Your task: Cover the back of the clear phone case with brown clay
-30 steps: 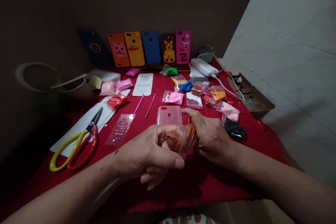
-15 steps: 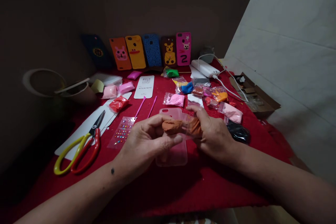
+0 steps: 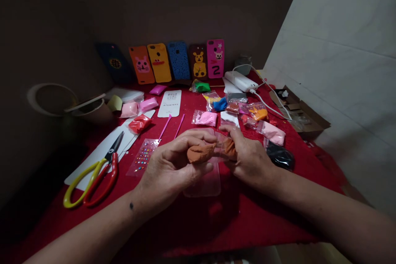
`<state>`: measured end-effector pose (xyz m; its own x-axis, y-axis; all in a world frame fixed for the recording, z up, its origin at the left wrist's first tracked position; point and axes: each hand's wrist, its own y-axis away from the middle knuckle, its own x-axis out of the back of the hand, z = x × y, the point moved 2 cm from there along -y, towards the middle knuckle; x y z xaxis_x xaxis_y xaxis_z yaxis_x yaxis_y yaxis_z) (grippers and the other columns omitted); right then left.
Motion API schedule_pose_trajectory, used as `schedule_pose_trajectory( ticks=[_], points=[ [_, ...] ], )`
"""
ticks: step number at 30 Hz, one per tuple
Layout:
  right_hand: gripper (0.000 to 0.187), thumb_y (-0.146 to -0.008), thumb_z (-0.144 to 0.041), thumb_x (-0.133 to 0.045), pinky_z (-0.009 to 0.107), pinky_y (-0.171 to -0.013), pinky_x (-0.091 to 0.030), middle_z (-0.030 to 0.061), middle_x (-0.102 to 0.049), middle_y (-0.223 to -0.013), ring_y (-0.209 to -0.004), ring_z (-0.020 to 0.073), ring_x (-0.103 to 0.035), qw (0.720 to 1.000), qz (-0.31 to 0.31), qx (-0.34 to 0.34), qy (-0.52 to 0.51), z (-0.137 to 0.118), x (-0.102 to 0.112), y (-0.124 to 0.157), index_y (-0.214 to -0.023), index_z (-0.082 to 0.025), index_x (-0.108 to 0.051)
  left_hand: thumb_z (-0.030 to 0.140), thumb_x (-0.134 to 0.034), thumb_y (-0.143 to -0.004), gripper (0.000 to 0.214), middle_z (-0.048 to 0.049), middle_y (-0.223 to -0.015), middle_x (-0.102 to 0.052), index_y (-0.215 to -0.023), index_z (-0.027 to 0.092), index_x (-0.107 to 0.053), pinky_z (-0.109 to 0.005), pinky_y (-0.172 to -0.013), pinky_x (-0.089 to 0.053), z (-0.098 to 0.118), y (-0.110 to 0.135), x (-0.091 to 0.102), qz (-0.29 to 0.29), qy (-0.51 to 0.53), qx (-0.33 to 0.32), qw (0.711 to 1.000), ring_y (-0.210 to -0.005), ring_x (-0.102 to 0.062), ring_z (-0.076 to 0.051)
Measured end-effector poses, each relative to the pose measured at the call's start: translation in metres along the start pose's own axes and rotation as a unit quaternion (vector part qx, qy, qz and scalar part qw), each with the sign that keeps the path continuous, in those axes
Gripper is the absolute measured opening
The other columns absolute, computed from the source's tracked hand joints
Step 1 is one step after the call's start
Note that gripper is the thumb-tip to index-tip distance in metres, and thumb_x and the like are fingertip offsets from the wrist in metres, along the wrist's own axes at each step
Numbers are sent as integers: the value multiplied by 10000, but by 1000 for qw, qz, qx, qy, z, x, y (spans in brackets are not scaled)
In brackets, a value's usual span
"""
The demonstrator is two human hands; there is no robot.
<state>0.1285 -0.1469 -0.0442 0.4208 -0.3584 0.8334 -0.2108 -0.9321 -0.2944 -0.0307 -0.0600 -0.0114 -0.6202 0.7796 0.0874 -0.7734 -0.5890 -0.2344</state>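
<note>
The main risk, I think, is with the lump of brown clay (image 3: 200, 154): it looks soft, so if the pinch becomes too strong, it may be squeezed out of shape or torn. It is in the air above the clear phone case (image 3: 202, 185), which lies on the surface (image 3: 173, 227), so a loose grip could let it drop there or onto the red cloth, where it may pick up fibres. The thin clear bag (image 3: 219, 147) could also stretch or split, if the two hands pull apart too hard.

The left hand (image 3: 168, 159) is partly curled and holds the lump between the thumb and the bent fingers. The right hand (image 3: 251, 156) is closed more tightly, gripping the bag, with more brown clay (image 3: 229, 148) inside it. Whether the two portions of clay are joined, I cannot tell. Just beside the right hand lies a black packet (image 3: 280, 156).
</note>
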Motion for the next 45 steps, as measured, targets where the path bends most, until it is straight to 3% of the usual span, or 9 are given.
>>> schedule_pose_trajectory(
  ticks=[4, 10, 14, 21, 30, 39, 45],
  points=[
    [535, -790, -257, -558, 386, -638, -501, 132, -734, -865, -768, 314, -718, 999, -19, -24, -18, 0, 1, -1, -1283, -82, -446, 217, -758, -757, 264, -56, -1059, -679, -1014, 205, -701, -179, -512, -476, -9, 3, 0, -4, 89, 111, 990, -584, -572, -65],
    [542, -746, -207, -565, 341, -584, -457, 109, -735, -822, -705, 288, -713, 999, -28, -30, 5, -2, 2, -1, -1264, -96, -449, 281, -705, -806, 272, 6, -607, -632, -1052, 187, -637, -171, -415, -395, -18, 6, -4, -76, 220, 185, 955, -447, -519, -84],
    [517, -755, -220, -545, 347, -580, -447, 109, -729, -836, -683, 287, -708, 1000, -27, -15, -4, -3, 0, 1, -1250, -97, -461, 257, -707, -809, 201, 11, -607, -644, -962, 189, -597, -171, -415, -412, -19, 5, -7, -84, 245, 196, 946, -439, -557, -93],
    [575, -729, -158, -563, 335, -597, -469, 98, -712, -839, -710, 274, -704, 999, -43, -15, -18, -4, -2, 1, -1284, -91, -433, 206, -721, -796, 218, 22, -650, -644, -965, 192, -585, -170, -420, -442, -20, 4, -7, -16, 210, 192, 958, -443, -571, -84],
    [565, -757, -164, -572, 347, -622, -464, 112, -725, -915, -770, 302, -718, 997, -66, -24, 4, -4, -6, 4, -1298, -111, -417, 236, -724, -794, 209, 40, -492, -613, -903, 182, -555, -159, -381, -416, -17, 6, -9, -20, 203, 212, 956, -378, -545, -95],
    [566, -771, -173, -594, 318, -606, -463, 100, -731, -914, -751, 268, -714, 997, -77, -16, -24, -5, -6, 6, -1303, -117, -406, 249, -720, -797, 202, 24, -562, -622, -898, 185, -557, -173, -379, -423, -21, 4, -7, -40, 201, 206, 957, -404, -569, -107],
    [608, -726, -104, -612, 363, -663, -491, 122, -728, -969, -836, 314, -718, 995, -87, -37, -10, -6, -6, 5, -1300, -122, -413, 245, -670, -837, 168, 33, -572, -629, -910, 204, -525, -169, -394, -410, -20, 5, -8, -17, 199, 206, 958, -389, -515, -81]
  ],
)
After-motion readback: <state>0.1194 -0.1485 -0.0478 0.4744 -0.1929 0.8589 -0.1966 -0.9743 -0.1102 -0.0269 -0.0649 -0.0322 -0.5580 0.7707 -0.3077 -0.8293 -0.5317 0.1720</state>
